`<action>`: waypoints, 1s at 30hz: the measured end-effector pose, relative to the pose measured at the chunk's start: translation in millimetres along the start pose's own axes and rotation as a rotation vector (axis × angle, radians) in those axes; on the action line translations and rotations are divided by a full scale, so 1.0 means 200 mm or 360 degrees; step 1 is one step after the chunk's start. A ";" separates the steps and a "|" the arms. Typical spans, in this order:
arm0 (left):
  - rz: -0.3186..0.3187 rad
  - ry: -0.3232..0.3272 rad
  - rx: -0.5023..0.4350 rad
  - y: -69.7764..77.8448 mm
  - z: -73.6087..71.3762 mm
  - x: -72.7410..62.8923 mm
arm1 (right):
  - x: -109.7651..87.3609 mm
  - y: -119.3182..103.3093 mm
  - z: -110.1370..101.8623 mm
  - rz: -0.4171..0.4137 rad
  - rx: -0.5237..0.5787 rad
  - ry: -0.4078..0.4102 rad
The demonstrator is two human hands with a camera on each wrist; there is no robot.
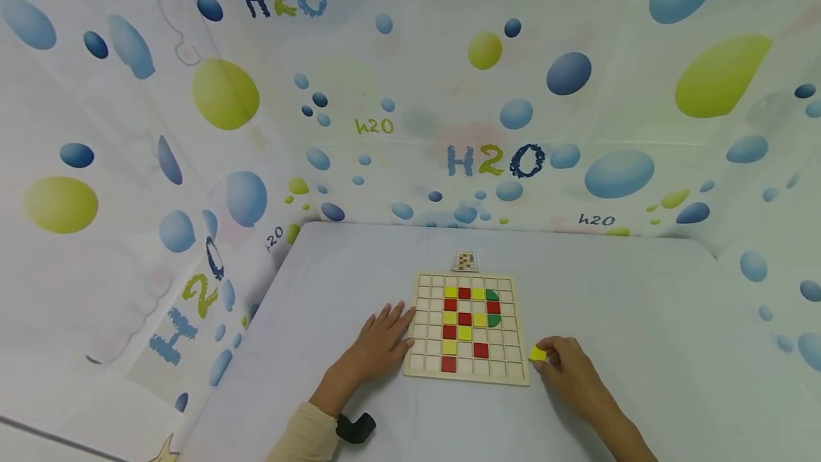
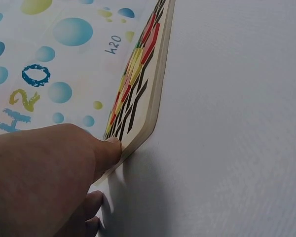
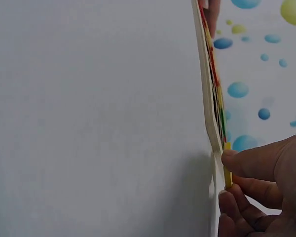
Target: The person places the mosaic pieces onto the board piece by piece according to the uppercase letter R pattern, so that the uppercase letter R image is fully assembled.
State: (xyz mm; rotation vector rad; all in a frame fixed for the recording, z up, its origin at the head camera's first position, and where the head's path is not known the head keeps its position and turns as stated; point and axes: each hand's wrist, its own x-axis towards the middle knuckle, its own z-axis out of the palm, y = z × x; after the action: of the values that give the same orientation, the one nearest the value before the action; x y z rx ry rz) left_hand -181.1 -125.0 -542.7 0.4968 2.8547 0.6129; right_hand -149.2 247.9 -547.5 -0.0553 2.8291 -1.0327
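Observation:
A wooden grid board lies on the white cloth, partly filled with red tiles, yellow tiles and two green rounded pieces. My right hand pinches a yellow square tile between thumb and fingertips, just beyond the board's right edge. In the right wrist view, that yellow tile is seen edge-on. My left hand rests along the board's left side with fingers spread. Its thumb touches the board's edge in the left wrist view.
Behind the board lies a small card printed with a coloured grid pattern. A dark curved object sits by the left wrist. A cloth with blue and green drops and H2O lettering rises behind the table.

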 end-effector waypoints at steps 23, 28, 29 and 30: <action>0.0028 -0.0020 0.0015 0.01 -0.01 0.00 | -0.04 -0.25 0.14 -0.0160 -0.0055 -0.0136; 0.0027 -0.0023 0.0014 0.01 -0.01 0.00 | -0.05 -0.25 0.13 -0.0208 -0.0083 -0.0113; 0.0026 -0.0021 0.0012 0.01 -0.01 0.00 | -0.05 -0.25 0.13 -0.0214 -0.0093 -0.0106; 0.0025 -0.0021 0.0016 0.01 -0.01 0.00 | -0.04 -0.25 0.13 -0.0219 -0.0097 -0.0101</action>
State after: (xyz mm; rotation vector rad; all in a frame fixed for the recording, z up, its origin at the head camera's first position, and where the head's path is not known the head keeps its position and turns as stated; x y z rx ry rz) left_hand -182.0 -124.1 -540.0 0.5230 2.8457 0.5958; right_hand -137.3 193.4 -534.6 -0.2874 2.8317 -0.9518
